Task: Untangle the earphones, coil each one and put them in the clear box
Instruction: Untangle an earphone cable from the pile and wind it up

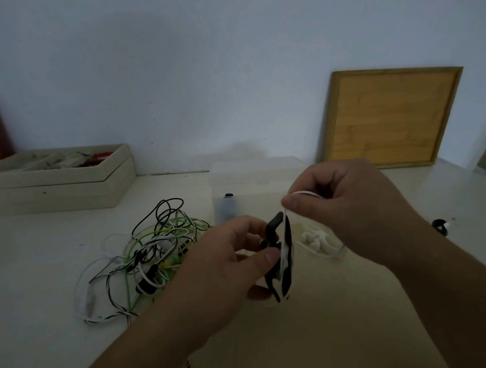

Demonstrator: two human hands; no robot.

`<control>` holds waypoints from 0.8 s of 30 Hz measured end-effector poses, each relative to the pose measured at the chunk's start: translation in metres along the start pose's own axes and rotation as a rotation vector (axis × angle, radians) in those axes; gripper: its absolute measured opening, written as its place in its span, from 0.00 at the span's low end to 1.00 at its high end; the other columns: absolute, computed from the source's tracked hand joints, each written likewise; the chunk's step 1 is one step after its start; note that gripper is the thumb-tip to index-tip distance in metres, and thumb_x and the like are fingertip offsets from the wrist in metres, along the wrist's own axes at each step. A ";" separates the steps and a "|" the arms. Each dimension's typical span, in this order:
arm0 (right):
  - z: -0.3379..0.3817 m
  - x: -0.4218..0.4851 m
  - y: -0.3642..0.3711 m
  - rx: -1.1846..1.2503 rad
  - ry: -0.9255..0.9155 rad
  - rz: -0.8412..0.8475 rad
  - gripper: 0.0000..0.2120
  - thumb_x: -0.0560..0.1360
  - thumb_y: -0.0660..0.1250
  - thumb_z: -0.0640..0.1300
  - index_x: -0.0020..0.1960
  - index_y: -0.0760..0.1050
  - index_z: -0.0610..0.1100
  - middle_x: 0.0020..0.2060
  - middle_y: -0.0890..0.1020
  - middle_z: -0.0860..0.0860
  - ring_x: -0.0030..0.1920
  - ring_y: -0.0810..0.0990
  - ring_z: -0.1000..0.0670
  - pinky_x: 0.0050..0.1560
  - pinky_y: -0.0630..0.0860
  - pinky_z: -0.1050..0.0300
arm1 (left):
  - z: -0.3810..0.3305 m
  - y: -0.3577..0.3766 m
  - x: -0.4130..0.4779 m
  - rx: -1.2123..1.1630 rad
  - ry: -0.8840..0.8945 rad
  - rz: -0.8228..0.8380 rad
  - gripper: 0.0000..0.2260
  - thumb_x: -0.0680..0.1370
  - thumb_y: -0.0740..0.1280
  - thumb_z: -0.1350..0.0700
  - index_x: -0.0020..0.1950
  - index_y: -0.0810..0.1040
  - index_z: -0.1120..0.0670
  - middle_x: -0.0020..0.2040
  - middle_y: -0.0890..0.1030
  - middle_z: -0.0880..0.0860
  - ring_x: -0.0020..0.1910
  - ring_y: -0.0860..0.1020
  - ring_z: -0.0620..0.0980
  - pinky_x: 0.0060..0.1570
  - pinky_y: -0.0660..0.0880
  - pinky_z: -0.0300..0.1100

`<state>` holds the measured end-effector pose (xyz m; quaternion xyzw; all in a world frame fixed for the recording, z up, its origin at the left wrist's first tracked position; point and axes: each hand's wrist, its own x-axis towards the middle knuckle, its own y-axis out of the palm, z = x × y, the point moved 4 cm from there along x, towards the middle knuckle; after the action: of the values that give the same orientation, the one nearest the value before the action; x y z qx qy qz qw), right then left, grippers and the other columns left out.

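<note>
1. Where the two hands meet, just right of the middle of the frame, a black-and-white earphone cable (285, 254) hangs as a narrow, upright oval loop of thin cord. Its lower end is blurred.
2. Coming in from the lower left, the left hand (228, 257) has a narrow grip. Thumb and fingertips pinch the loop's left side about halfway up, where a small black bud shows.
3. Above and to the right of the loop, the right hand (347, 206) also has a narrow grip. Thumb and forefinger pinch a thin white stretch of that cable, which arcs over and runs down into the top of the loop.
4. Behind the hands stands the clear box (236, 181), rectangular and of frosted, translucent plastic. Something small and black shows by its left wall, and the right hand hides its right part.
5. Left of the left hand lies the tangle of earphones (152, 245), a mass of loose loops of thin cord in black, white, lime green and black-and-white stripe, spread on the table.
6. Below the right hand lie small white rounded pieces (315, 239); what they are cannot be told. A small black-and-white item (439, 225) lies beyond the right forearm, near the right edge.
7. The table (328, 334) is pale cream and matte. At the upper left sits a beige box (58, 182) with red and pale things inside. At the upper right a wood-framed board (390, 117) leans against the blue-grey wall (201, 59).
</note>
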<state>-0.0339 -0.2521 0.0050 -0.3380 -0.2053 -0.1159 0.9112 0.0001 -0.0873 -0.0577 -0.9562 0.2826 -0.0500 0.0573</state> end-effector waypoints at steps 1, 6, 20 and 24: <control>-0.002 0.000 -0.002 0.033 0.028 -0.014 0.06 0.71 0.74 0.48 0.37 0.82 0.49 0.24 0.78 0.55 0.24 0.72 0.57 0.25 0.67 0.68 | -0.002 0.001 -0.001 -0.042 0.001 0.010 0.08 0.77 0.68 0.64 0.47 0.83 0.51 0.47 0.83 0.56 0.43 0.85 0.54 0.40 0.83 0.52; -0.011 0.002 0.004 0.153 0.120 -0.005 0.07 0.72 0.73 0.47 0.37 0.81 0.46 0.20 0.72 0.57 0.21 0.67 0.59 0.25 0.63 0.71 | -0.009 0.004 -0.002 -0.146 0.040 0.058 0.07 0.75 0.68 0.63 0.48 0.83 0.54 0.46 0.83 0.57 0.43 0.85 0.54 0.42 0.83 0.56; -0.012 -0.006 0.022 0.235 0.232 0.413 0.07 0.76 0.69 0.46 0.42 0.85 0.46 0.26 0.76 0.49 0.28 0.74 0.52 0.30 0.72 0.61 | -0.023 -0.031 0.002 -0.587 0.153 -0.292 0.12 0.70 0.65 0.56 0.51 0.79 0.56 0.47 0.86 0.55 0.43 0.85 0.53 0.34 0.81 0.44; -0.020 -0.004 -0.008 0.453 0.336 0.292 0.07 0.68 0.71 0.44 0.39 0.84 0.41 0.30 0.78 0.43 0.33 0.78 0.49 0.33 0.75 0.63 | -0.012 -0.049 0.004 -0.645 0.098 -0.491 0.06 0.77 0.65 0.58 0.52 0.78 0.57 0.41 0.85 0.53 0.38 0.84 0.50 0.34 0.81 0.43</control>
<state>-0.0341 -0.2709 -0.0059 -0.1285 -0.0219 0.0105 0.9914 0.0278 -0.0493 -0.0392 -0.9606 0.0496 -0.0166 -0.2729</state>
